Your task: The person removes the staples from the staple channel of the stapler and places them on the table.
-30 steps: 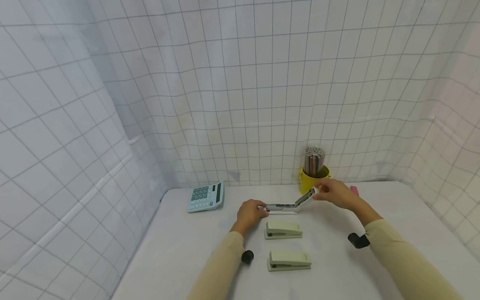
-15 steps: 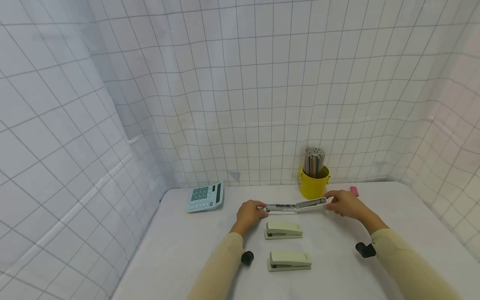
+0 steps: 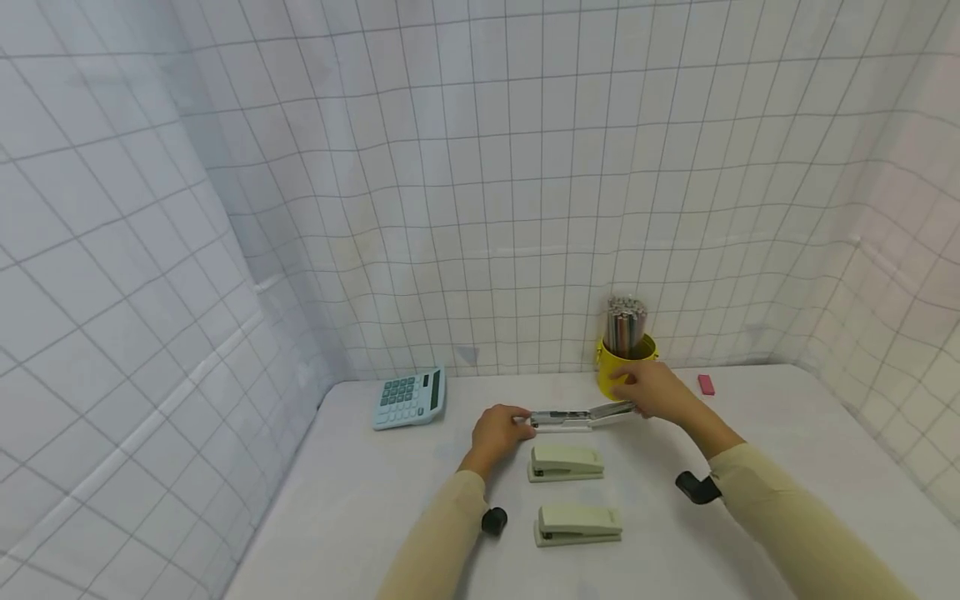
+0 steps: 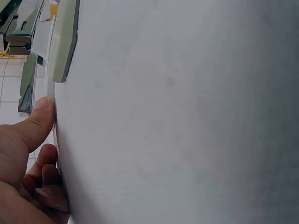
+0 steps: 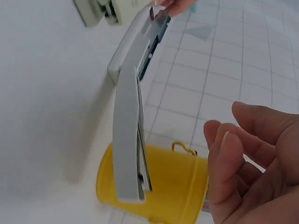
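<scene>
A white stapler (image 3: 564, 428) lies on the table with its top arm (image 5: 125, 135) swung far back to the right, showing the metal inside. My left hand (image 3: 495, 433) holds the left end of its base, thumb on the near side; the left wrist view shows the thumb (image 4: 39, 116) against the base. Just beyond the swung-back arm, my right hand (image 3: 652, 390) hovers with loosely bent fingers. In the right wrist view a gap shows between those fingers (image 5: 226, 156) and the stapler, and nothing is in them. Two pale green staplers (image 3: 566, 460) (image 3: 579, 522) lie nearer, both folded closed.
A yellow bucket (image 5: 173, 182) full of pencils (image 3: 626, 327) stands behind the right hand. A pink eraser (image 3: 706, 384) lies to its right. A light blue calculator (image 3: 409, 400) sits at the back left. Gridded white cloth (image 3: 480, 208) hangs behind the table.
My right hand lowered the stapler's top arm back to the right, then released it and moved up and left, towards the bucket. My left hand has stayed at the base.
</scene>
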`<action>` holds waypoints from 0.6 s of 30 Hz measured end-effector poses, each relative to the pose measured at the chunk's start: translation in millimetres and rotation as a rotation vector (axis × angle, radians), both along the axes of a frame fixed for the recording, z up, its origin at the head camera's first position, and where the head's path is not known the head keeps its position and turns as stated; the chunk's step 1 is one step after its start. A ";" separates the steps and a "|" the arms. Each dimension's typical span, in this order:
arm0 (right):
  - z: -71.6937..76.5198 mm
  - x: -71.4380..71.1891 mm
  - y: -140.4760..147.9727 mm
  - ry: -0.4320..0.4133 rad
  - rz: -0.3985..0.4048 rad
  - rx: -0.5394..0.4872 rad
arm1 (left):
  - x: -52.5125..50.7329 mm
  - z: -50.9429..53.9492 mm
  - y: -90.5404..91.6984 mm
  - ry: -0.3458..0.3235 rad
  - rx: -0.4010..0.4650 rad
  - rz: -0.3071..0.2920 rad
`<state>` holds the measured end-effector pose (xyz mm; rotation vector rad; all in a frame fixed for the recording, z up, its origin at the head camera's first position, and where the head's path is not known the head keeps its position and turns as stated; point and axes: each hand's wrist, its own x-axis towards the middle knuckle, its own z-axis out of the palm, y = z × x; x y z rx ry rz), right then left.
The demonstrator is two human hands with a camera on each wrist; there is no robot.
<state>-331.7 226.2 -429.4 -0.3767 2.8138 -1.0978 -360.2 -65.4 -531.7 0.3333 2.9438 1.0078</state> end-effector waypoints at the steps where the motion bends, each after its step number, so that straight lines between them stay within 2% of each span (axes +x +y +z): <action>1: -3.6 -3.8 -5.7 -0.031 0.023 -0.051 | -0.2 -0.2 -0.4 0.001 0.001 -0.004; 3: -11.2 -10.4 -18.7 -0.103 0.062 -0.123 | -0.4 -0.2 -1.6 0.008 -0.005 -0.016; 6: -22.6 -18.8 -38.0 -0.172 0.102 -0.109 | -1.5 -1.1 -3.1 0.015 -0.015 -0.029; 13: -31.6 -28.7 -67.0 -0.198 0.127 -0.022 | -4.8 -1.1 -5.1 0.043 -0.022 -0.040; 18: -36.5 -31.8 -74.3 -0.241 0.119 0.012 | -3.8 -1.0 -4.8 0.024 -0.025 -0.041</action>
